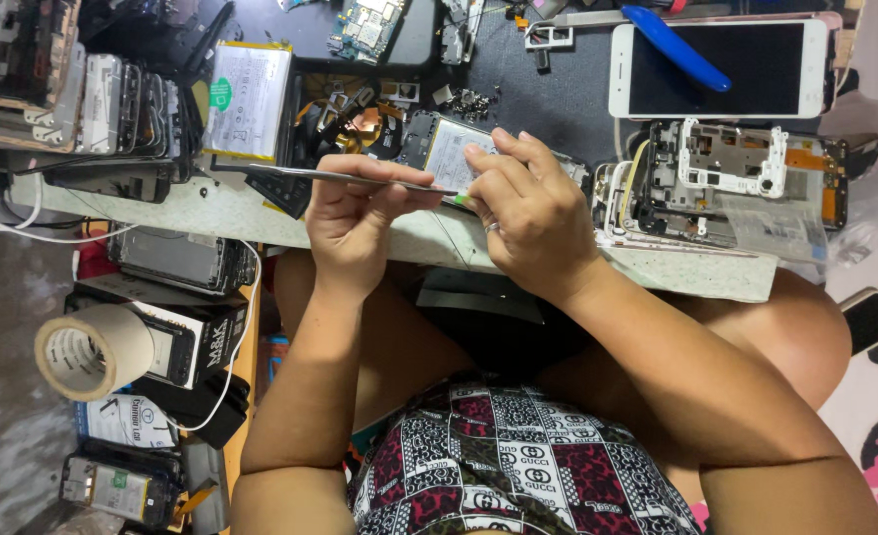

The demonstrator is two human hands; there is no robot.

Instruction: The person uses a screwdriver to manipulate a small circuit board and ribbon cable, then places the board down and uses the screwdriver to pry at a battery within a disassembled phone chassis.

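At frame centre we see our left hand (355, 223) pinching long tweezers (360, 178), fingers pressed together on the shaft, tip reaching an opened phone (449, 149) on the bench edge (241, 213). Our right hand (533, 213) rests on that phone, fingers curled close, thumb and forefinger nipping a small green bit (460, 199) just beside the tweezer tip. A battery (249, 99) lies upper left, a white phone (721, 67) with a blue pry tool (676, 48) upper right, a tape roll (92, 352) lower left.
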